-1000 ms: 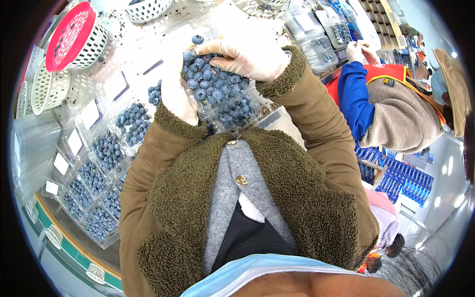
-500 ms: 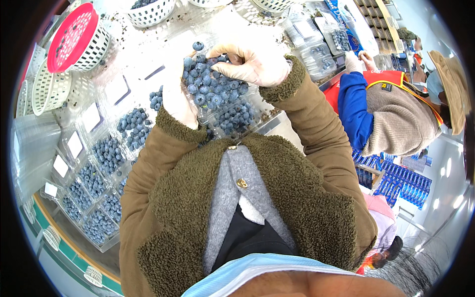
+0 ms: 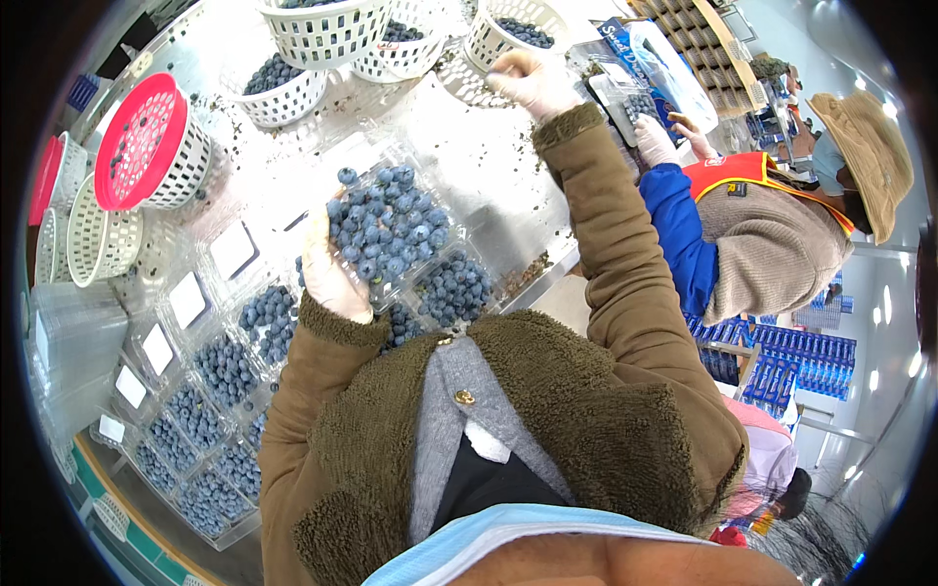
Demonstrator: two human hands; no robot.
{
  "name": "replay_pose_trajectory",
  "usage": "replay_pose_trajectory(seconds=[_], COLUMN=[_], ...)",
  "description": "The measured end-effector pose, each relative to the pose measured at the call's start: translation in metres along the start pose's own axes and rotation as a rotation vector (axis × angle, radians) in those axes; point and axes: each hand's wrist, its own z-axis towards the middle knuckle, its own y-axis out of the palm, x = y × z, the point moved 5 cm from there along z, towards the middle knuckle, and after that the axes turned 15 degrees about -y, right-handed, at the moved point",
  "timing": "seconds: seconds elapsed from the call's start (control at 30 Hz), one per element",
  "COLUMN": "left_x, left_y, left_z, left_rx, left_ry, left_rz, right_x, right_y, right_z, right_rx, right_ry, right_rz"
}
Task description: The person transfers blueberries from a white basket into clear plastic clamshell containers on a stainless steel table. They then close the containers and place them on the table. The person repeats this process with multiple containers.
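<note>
My left hand (image 3: 332, 269), in a pale glove, grips the near left side of a clear plastic clamshell (image 3: 383, 291) heaped with blueberries (image 3: 391, 223). One berry sits high at its far corner. My right hand (image 3: 537, 86), also gloved, is stretched out to the far right, just in front of a white basket (image 3: 479, 39) with blueberries in it. Its fingers are bent in toward the thumb; whether anything small is between them I cannot make out. Under and beside the held clamshell stands another filled clamshell (image 3: 454, 290).
Filled open clamshells (image 3: 223, 369) stand in rows at the left, beside stacked empty ones (image 3: 78, 332). White baskets (image 3: 327, 37) of blueberries line the far side; a red-topped basket (image 3: 142, 142) stands far left. A co-worker's gloved hand (image 3: 655, 140) is close at my right.
My right hand has left the berries and moved far and right to the basket. My left hand still grips the clamshell, lower and further left in view. More of the far baskets shows.
</note>
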Motion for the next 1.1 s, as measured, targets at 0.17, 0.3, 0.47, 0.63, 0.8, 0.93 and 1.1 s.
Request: replay_pose_trajectory(seconds=[0.17,0.3,0.47,0.63,0.8,0.93,1.1], left_x=[0.000,0.000,0.000,-0.005,0.009,0.018,0.033], left_y=[-0.005,-0.006,-0.007,-0.004,0.003,0.006,0.004], left_z=[0.006,0.010,0.011,0.011,-0.001,-0.004,-0.014], left_rx=[0.040,0.058,0.079,0.007,-0.241,-0.209,-0.219], left_ry=[0.023,0.034,0.009,-0.085,-0.032,-0.058,0.087], left_rz=[-0.004,0.037,0.022,-0.029,-0.123,-0.252,-0.290], right_x=[0.008,0.014,0.014,-0.015,-0.040,-0.096,-0.168], right_y=[0.032,0.040,0.037,-0.001,0.034,0.094,0.105], right_z=[-0.012,-0.012,0.011,0.074,0.063,0.043,0.086], right_rx=[-0.200,-0.231,-0.162,0.226,-0.179,-0.679,-0.636], right_ry=[0.089,0.136,0.096,-0.304,0.067,-0.094,-0.397], right_rz=[-0.155,-0.154,-0.074,0.101,0.347,0.217,0.243])
